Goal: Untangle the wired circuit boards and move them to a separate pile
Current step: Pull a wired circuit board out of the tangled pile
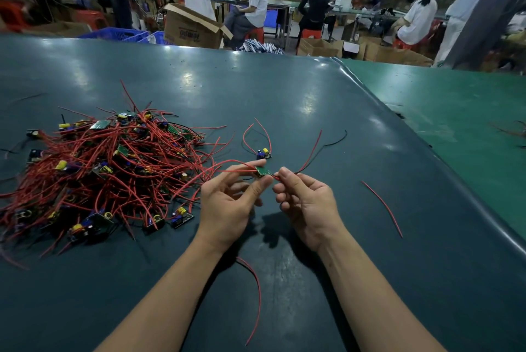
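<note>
A big tangled pile of small circuit boards with red and black wires lies on the left of the dark green table. My left hand pinches a small green circuit board between thumb and forefinger, just above the table. My right hand pinches that board's red and black wires at its right end; they trail up to the right. Other red wires from the board run left into the pile. One separate board with looping red wires lies alone just beyond my hands.
A loose red wire lies on the table to the right, another red wire between my forearms. A lighter green mat covers the table's right side. Behind the far edge are cardboard boxes, blue crates and several people.
</note>
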A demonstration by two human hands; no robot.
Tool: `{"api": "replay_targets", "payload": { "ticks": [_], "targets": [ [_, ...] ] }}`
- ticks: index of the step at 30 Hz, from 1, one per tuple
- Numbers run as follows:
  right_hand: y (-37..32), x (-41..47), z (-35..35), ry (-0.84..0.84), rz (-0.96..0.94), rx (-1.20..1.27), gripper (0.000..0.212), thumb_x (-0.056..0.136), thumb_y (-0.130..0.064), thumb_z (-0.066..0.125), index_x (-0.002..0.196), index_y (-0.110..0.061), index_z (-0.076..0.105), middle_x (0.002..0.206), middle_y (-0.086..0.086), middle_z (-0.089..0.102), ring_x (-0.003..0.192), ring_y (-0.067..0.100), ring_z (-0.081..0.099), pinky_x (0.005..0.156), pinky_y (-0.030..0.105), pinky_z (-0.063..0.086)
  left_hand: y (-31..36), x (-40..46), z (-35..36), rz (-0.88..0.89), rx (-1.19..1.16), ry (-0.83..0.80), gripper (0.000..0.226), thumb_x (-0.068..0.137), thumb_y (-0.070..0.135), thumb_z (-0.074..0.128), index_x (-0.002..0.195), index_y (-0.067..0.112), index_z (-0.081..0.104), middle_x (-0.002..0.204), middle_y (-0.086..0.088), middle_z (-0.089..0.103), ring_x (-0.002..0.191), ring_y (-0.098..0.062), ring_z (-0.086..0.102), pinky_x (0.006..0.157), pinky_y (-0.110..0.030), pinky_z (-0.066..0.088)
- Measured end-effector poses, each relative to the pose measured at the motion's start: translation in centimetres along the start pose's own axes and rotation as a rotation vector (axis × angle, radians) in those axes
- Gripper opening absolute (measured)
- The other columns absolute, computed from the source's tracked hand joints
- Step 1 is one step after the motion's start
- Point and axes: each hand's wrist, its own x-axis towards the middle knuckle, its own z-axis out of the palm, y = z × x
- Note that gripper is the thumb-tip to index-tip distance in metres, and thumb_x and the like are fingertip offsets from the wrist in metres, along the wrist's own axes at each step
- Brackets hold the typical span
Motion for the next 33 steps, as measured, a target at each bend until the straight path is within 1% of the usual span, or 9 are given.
{"api": "replay_targets", "payload": {
  "ticks": [3,7,10,14,19,21,24,29,33],
  "targets": [
    [0.2,0.1,-0.1,0.060,-0.031,-0.036,0.014,0.085,-0.015,0.071,0.074,-0.005,0.070,0.059,0.007,0.064,0.044,0.010,0.056,0.041,0.017,0.044,0.0,0.2,-0.1,-0.102,-0.101,-0.026,0.021,0.078,0.008,0.075,0.099,0.006,0.072,0.079,-0.011,0.073,0.050,-0.016,0.061,0.049,-0.022,0.048],
    [0.4,0.3,-0.5,0.075,-0.103,0.009,0.005,0.082,-0.010,0.071,0.078,-0.007,0.071,0.066,0.008,0.069,0.051,0.012,0.061,0.047,0.018,0.047,-0.2,0.8,-0.2,-0.180,-0.104,-0.110,0.010,0.083,0.011,0.071,0.092,0.007,0.069,0.076,-0.008,0.075,0.047,-0.015,0.059,0.047,-0.021,0.044],
    [0.6,0.0,-0.4,-0.031,-0.134,0.002,0.015,0.072,-0.009,0.072,0.087,-0.009,0.075,0.076,0.007,0.073,0.062,0.014,0.068,0.056,0.019,0.052,-0.1,0.9,-0.2,-0.223,-0.108,-0.102,0.021,0.079,0.027,0.070,0.077,0.006,0.065,0.067,-0.007,0.072,0.042,-0.014,0.055,0.044,-0.022,0.040],
    [0.7,-0.2,-0.1,-0.066,-0.117,0.000,0.006,0.068,-0.011,0.076,0.074,-0.010,0.076,0.073,0.009,0.070,0.056,0.015,0.064,0.051,0.021,0.051,0.0,0.8,-0.2,-0.266,-0.135,-0.126,0.028,0.081,0.032,0.066,0.066,0.008,0.061,0.061,-0.011,0.068,0.039,-0.015,0.051,0.042,-0.021,0.039],
    [0.9,-0.1,-0.4,-0.044,-0.146,-0.052,0.015,0.090,-0.004,0.065,0.077,-0.012,0.067,0.066,0.004,0.063,0.052,0.013,0.057,0.046,0.023,0.049,0.1,0.5,-0.2,-0.255,-0.091,-0.190,0.026,0.079,0.025,0.070,0.082,0.000,0.066,0.061,-0.007,0.066,0.044,-0.012,0.053,0.044,-0.018,0.042],
    [0.8,-0.1,-0.4,-0.041,-0.164,-0.094,0.014,0.091,-0.006,0.065,0.078,-0.012,0.068,0.065,0.004,0.063,0.050,0.012,0.056,0.045,0.022,0.049,0.1,0.5,-0.3,-0.253,-0.075,-0.206,0.021,0.079,0.020,0.072,0.086,0.000,0.068,0.062,-0.003,0.067,0.045,-0.009,0.053,0.045,-0.016,0.042],
    [0.9,-0.1,-0.3,-0.016,-0.185,-0.124,0.016,0.089,-0.010,0.068,0.075,-0.015,0.070,0.062,0.005,0.063,0.052,0.015,0.056,0.043,0.022,0.044,0.2,0.5,-0.5,-0.243,-0.058,-0.226,0.020,0.076,0.027,0.072,0.082,0.008,0.070,0.066,-0.003,0.069,0.052,-0.012,0.057,0.050,-0.018,0.042],
    [1.3,0.0,-0.2,0.084,-0.218,-0.142,0.010,0.086,-0.011,0.071,0.083,-0.016,0.079,0.073,0.009,0.066,0.070,0.024,0.055,0.063,0.034,0.046,0.2,0.5,-0.5,-0.219,0.014,-0.253,0.015,0.090,0.008,0.066,0.075,0.010,0.070,0.064,-0.004,0.070,0.053,-0.008,0.057,0.055,-0.015,0.045],
    [1.0,0.0,-0.2,0.175,-0.251,-0.102,0.012,0.080,-0.012,0.078,0.068,-0.014,0.074,0.063,0.000,0.062,0.054,0.012,0.055,0.044,0.022,0.039,0.2,0.6,-0.6,-0.268,-0.029,-0.227,0.024,0.091,0.005,0.063,0.067,0.010,0.067,0.058,-0.006,0.068,0.049,-0.010,0.054,0.054,-0.016,0.047]
  ]
}}
